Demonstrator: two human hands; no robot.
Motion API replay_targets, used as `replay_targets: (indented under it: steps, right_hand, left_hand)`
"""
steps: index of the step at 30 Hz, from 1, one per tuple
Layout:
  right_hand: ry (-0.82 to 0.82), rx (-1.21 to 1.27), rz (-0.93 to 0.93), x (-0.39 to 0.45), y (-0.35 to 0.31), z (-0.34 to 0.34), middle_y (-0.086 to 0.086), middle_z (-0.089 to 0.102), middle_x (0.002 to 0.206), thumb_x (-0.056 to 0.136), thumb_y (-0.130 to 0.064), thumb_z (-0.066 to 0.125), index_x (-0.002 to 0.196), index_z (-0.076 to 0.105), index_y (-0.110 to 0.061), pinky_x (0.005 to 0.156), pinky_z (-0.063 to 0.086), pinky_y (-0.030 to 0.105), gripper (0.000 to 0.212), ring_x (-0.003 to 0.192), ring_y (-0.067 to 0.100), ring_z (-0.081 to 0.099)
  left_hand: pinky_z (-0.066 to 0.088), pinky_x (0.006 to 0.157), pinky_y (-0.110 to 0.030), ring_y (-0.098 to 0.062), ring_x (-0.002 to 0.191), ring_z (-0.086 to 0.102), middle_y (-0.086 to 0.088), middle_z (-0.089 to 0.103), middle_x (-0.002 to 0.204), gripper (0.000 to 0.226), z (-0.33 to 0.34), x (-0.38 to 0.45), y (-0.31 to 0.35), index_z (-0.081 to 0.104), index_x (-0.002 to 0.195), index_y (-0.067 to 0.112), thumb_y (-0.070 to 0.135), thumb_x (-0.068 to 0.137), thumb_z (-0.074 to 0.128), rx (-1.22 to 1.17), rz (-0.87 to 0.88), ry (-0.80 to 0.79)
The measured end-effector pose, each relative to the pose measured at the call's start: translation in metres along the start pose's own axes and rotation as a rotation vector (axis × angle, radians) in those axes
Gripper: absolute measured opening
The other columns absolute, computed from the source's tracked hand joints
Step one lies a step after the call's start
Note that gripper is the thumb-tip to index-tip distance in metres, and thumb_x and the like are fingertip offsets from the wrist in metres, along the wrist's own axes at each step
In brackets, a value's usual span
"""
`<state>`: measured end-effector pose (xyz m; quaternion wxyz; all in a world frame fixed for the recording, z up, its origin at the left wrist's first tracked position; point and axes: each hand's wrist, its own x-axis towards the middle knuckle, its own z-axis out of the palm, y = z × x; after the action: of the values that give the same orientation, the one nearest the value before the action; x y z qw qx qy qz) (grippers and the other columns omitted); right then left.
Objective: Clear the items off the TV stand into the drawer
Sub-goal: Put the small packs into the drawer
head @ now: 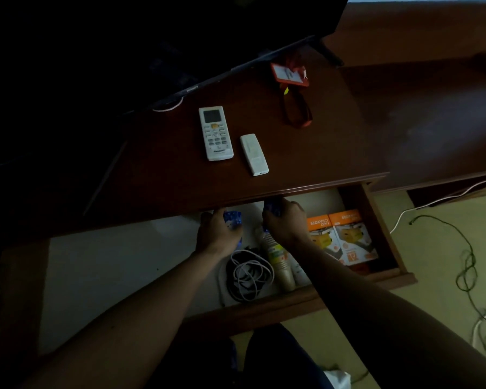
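Note:
The drawer under the brown TV stand is pulled open. Both hands reach into its back part. My left hand grips a blue patterned item. My right hand grips another blue item, half hidden under the stand's edge. On the stand top lie a white air-conditioner remote, a smaller white remote to its right, and an orange ID card holder with a lanyard farther back.
Inside the drawer lie coiled cables, a stack of paper cups and two orange charger boxes. The dark TV stands on the stand's left. Loose cables trail over the floor at right.

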<state>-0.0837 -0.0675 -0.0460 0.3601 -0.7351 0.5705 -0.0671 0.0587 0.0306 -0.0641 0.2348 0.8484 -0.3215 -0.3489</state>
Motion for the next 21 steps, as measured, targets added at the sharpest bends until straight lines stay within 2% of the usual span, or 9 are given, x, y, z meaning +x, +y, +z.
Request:
replay_targets:
  steps: [4, 7, 10, 12, 14, 16, 18, 20, 21]
  right_hand:
    - [0.045, 0.142, 0.053, 0.006, 0.007, 0.013, 0.007, 0.064, 0.102, 0.085, -0.051, 0.048, 0.11, 0.061, -0.025, 0.078, 0.057, 0.042, 0.038, 0.086, 0.025, 0.064]
    - [0.114, 0.334, 0.169, 0.013, 0.005, 0.01, 0.003, 0.063, 0.105, 0.092, -0.046, 0.053, 0.107, 0.059, -0.024, 0.085, 0.055, 0.043, 0.027, 0.095, 0.024, 0.063]
    - [0.143, 0.469, 0.234, 0.016, 0.004, 0.008, -0.003, 0.064, 0.103, 0.089, -0.045, 0.059, 0.101, 0.057, -0.031, 0.088, 0.056, 0.045, 0.019, 0.096, 0.021, 0.065]
    - [0.17, 0.42, 0.22, 0.017, 0.007, 0.008, 0.001, 0.063, 0.106, 0.086, -0.047, 0.059, 0.1, 0.059, -0.026, 0.088, 0.056, 0.047, 0.025, 0.092, 0.021, 0.064]
    - [0.151, 0.35, 0.198, 0.019, 0.011, 0.006, 0.004, 0.056, 0.114, 0.09, -0.039, 0.061, 0.11, 0.06, -0.019, 0.092, 0.054, 0.045, 0.028, 0.095, 0.023, 0.061]
    - [0.12, 0.24, 0.144, 0.021, 0.018, 0.002, 0.009, 0.049, 0.124, 0.094, -0.031, 0.06, 0.122, 0.056, -0.014, 0.098, 0.049, 0.044, 0.033, 0.109, 0.03, 0.056]
    - [0.096, 0.072, 0.078, 0.025, 0.026, -0.002, 0.015, 0.044, 0.136, 0.095, -0.031, 0.058, 0.133, 0.05, -0.015, 0.104, 0.042, 0.046, 0.041, 0.121, 0.036, 0.046]
    - [0.04, -0.077, 0.033, 0.03, 0.032, -0.006, 0.018, 0.038, 0.145, 0.097, -0.032, 0.055, 0.141, 0.042, -0.014, 0.107, 0.034, 0.048, 0.05, 0.128, 0.039, 0.037]
    - [0.013, -0.133, 0.012, 0.034, 0.035, -0.009, 0.019, 0.035, 0.148, 0.096, -0.031, 0.054, 0.144, 0.037, -0.013, 0.108, 0.032, 0.049, 0.054, 0.13, 0.041, 0.034]
  left_hand:
    - [0.051, 0.086, -0.035, -0.028, 0.105, 0.059, -0.012, 0.051, 0.129, 0.057, 0.011, 0.008, 0.003, 0.054, 0.133, 0.026, 0.041, 0.082, 0.072, -0.018, -0.044, 0.003]
    - [0.05, 0.086, -0.034, -0.028, 0.103, 0.059, -0.011, 0.049, 0.131, 0.057, 0.016, 0.011, 0.005, 0.053, 0.134, 0.028, 0.041, 0.082, 0.073, -0.029, -0.071, 0.001]
    - [0.051, 0.083, -0.034, -0.027, 0.1, 0.06, -0.011, 0.047, 0.132, 0.059, 0.019, 0.011, 0.007, 0.053, 0.136, 0.027, 0.041, 0.082, 0.073, -0.041, -0.11, -0.001]
    - [0.052, 0.083, -0.034, -0.027, 0.101, 0.061, -0.01, 0.049, 0.131, 0.059, 0.02, 0.011, 0.009, 0.054, 0.134, 0.025, 0.041, 0.081, 0.073, -0.054, -0.118, 0.006]
    - [0.055, 0.084, -0.038, -0.026, 0.103, 0.063, -0.007, 0.056, 0.126, 0.061, 0.021, 0.012, 0.012, 0.057, 0.13, 0.023, 0.046, 0.076, 0.072, -0.079, -0.1, 0.026]
    - [0.056, 0.083, -0.042, -0.026, 0.103, 0.064, -0.003, 0.063, 0.12, 0.06, 0.023, 0.014, 0.015, 0.059, 0.126, 0.022, 0.049, 0.073, 0.07, -0.128, -0.086, 0.055]
    - [0.055, 0.085, -0.043, -0.026, 0.106, 0.063, -0.003, 0.064, 0.122, 0.056, 0.026, 0.017, 0.021, 0.059, 0.127, 0.02, 0.043, 0.078, 0.073, -0.167, -0.072, 0.087]
    - [0.054, 0.084, -0.042, -0.026, 0.104, 0.064, -0.004, 0.067, 0.116, 0.043, 0.031, 0.02, 0.029, 0.063, 0.12, 0.016, 0.034, 0.083, 0.073, -0.192, -0.063, 0.096]
    - [0.053, 0.079, -0.04, -0.026, 0.099, 0.065, -0.004, 0.068, 0.106, 0.029, 0.034, 0.022, 0.034, 0.066, 0.108, 0.014, 0.03, 0.084, 0.073, -0.205, -0.063, 0.103]
